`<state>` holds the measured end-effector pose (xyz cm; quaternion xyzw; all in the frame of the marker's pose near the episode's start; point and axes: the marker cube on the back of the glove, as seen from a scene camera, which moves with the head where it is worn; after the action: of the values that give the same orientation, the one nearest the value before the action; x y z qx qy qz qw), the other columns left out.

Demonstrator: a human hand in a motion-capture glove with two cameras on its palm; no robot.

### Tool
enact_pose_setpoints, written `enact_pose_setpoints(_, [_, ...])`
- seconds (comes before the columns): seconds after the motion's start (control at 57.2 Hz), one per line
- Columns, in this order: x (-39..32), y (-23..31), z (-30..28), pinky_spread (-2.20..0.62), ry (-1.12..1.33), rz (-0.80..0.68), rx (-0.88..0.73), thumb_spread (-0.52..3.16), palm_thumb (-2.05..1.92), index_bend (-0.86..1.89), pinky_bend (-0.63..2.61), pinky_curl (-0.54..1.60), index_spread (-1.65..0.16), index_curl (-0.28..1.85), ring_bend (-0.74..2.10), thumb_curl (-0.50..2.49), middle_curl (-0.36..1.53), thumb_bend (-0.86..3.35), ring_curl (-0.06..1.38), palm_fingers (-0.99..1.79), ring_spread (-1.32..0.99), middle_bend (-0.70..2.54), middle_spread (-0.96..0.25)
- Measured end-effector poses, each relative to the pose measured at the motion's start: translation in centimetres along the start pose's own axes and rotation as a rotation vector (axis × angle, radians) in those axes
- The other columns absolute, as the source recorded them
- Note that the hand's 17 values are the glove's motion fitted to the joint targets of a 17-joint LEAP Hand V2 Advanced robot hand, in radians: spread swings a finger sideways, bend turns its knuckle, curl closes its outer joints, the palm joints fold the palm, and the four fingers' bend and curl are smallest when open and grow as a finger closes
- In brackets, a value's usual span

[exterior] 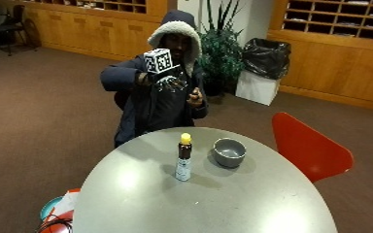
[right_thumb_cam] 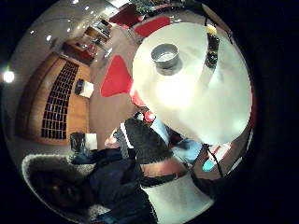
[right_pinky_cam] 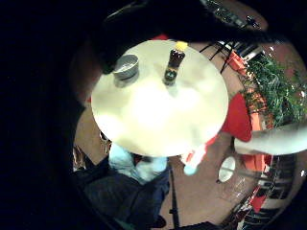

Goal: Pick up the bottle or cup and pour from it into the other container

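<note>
Item: round pale counter, smooth and glossy. On it a slim dark bottle with yellow cap, upright near centre; a squat grey bowl, matte and seemingly empty, just beside it at 2 o'clock. We judge the task unstarted. Our gloved right hand hangs raised well above the far edge at 12 o'clock, fingers spread, holding nothing. Next we must descend and grip the bottle.
</note>
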<state>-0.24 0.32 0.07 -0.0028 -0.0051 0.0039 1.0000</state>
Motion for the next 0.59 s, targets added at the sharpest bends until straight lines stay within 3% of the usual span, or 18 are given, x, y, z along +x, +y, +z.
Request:
enact_pose_setpoints(0.21, [0.1, 0.0, 0.4, 0.31, 0.003, 0.002, -0.007, 0.87, 0.28, 0.20, 0.28, 0.17, -0.34, 0.21, 0.21, 0.17, 0.18, 0.06, 0.12, 0.38, 0.15, 0.26, -0.01])
enact_pose_setpoints(0.594, [1.6, -0.2, 0.2, 0.35, -0.005, 0.021, 0.003, 1.01, 0.31, 0.17, 0.24, 0.25, -0.37, 0.28, 0.19, 0.27, 0.26, -0.03, 0.17, 0.37, 0.18, 0.22, 0.00])
